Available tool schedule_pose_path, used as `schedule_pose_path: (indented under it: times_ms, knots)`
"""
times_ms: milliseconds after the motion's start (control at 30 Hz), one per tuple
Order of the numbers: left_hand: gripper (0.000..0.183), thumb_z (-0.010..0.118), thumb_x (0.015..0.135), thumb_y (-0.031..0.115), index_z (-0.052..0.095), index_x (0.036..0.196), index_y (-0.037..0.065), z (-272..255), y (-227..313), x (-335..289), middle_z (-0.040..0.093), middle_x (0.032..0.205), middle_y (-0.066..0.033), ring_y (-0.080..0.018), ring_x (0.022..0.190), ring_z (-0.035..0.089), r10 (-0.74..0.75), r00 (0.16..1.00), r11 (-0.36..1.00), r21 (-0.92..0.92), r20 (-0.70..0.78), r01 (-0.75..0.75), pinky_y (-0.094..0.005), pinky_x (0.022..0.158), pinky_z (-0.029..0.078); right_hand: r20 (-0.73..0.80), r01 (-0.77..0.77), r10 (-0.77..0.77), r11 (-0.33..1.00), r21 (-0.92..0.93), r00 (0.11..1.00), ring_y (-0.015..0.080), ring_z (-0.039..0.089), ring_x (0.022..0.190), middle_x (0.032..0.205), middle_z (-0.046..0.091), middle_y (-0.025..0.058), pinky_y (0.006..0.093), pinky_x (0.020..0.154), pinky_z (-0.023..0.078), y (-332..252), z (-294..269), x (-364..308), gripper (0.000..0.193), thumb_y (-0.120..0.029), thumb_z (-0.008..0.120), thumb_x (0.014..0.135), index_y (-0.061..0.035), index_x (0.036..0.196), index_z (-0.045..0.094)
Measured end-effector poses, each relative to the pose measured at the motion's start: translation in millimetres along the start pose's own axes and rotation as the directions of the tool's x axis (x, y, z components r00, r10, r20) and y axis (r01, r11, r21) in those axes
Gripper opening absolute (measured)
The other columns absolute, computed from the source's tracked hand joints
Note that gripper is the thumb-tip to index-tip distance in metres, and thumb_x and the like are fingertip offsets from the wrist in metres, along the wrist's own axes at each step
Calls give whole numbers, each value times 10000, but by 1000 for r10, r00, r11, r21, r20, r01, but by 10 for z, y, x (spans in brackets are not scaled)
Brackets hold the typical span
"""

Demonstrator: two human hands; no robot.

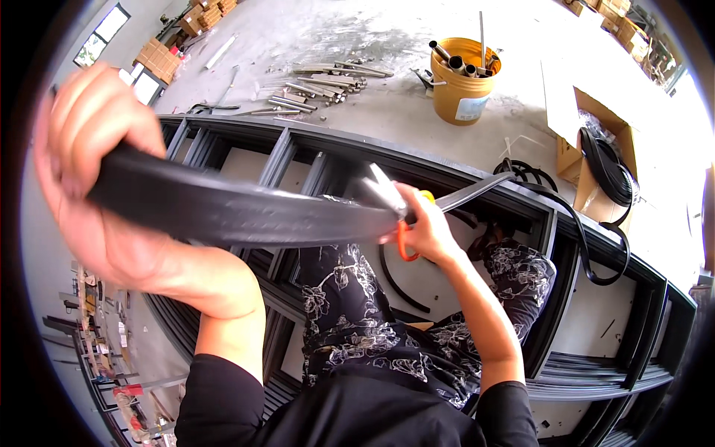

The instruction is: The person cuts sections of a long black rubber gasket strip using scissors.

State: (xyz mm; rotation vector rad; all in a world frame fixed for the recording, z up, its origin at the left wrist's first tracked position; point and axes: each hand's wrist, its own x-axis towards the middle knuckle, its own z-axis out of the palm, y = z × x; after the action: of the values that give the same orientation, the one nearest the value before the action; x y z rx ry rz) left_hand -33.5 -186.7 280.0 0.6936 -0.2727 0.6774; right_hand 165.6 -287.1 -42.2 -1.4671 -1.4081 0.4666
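Observation:
My left hand [93, 149], raised at the left, is closed around one end of a black rubber strip [246, 212]. The strip stretches across in front of me, slightly blurred, to my right hand [424, 227]. Scissors with an orange handle [403, 242] are gripped in that right hand, their pale blades smeared by motion and pointing up and left. The strip also passes at my right fingers. Beyond them a length of it runs on to the right, over the dark metal frames [372, 149]. How the right fingers share scissors and strip is partly hidden.
The stacked frames surround my legs. Coiled strip [607, 171] hangs from an open cardboard box [570, 153] at the right. A yellow bucket [450, 93] of metal tubes stands beyond the frames. Metal offcuts [320, 89] lie on the floor, with stacked cartons [158, 61] far left.

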Motion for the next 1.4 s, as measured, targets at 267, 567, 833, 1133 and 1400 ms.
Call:
schedule_pose_path:
  times_ms: [267, 567, 833, 1133, 1400]
  knots:
    - [263, 521, 899, -13, 372, 701, 73, -670, 123, 862, 355, 633, -12, -129, 560, 358, 98, 963, 994, 74, -249, -83, -286, 602, 362, 278, -248, 154, 905, 345, 948, 346, 589, 1084, 1141, 607, 191, 401, 945, 460, -54, 354, -354, 902, -377, 936, 557, -23, 1270, 512]
    - [339, 510, 975, 144, 388, 665, 85, -2005, 427, 1089, 377, 551, -24, -176, 491, 373, 428, 589, 860, 510, -686, -30, -353, 547, 426, -48, -314, 314, 908, -276, 948, 391, 641, 831, 881, 645, 192, 430, 756, 510, 333, 24, -902, 507, -147, 736, 749, -54, 1194, 511]
    - [415, 323, 1024, 223, 328, 622, 117, -3343, 1631, 91, 307, 518, -13, -173, 460, 290, 508, 251, 848, 529, -824, 19, -376, 489, 369, -45, -116, 116, 734, -669, 992, 349, 632, 776, 750, 626, 157, 432, 734, 488, 839, -546, -794, 425, -122, 744, 682, -71, 1047, 530]
    - [555, 287, 1058, 351, 325, 566, 98, -4153, 2076, -1627, 332, 472, -57, -218, 433, 347, 462, 35, 886, 463, -886, 28, -378, 478, 381, 30, 45, -33, 773, -632, 999, 352, 606, 627, 628, 587, 121, 444, 626, 485, 883, -609, -364, 274, -126, 712, 700, -93, 928, 565]
    - [662, 712, 861, 469, 533, 1207, -66, -4333, 2102, -3494, 618, 1179, -197, -310, 985, 650, 486, -216, 816, 352, -847, 459, -460, 863, 547, 268, 205, -75, 843, -497, 960, 320, 617, 582, 588, 589, 90, 430, 591, 488, -56, -348, -201, 308, -258, 748, 692, -94, 825, 524]
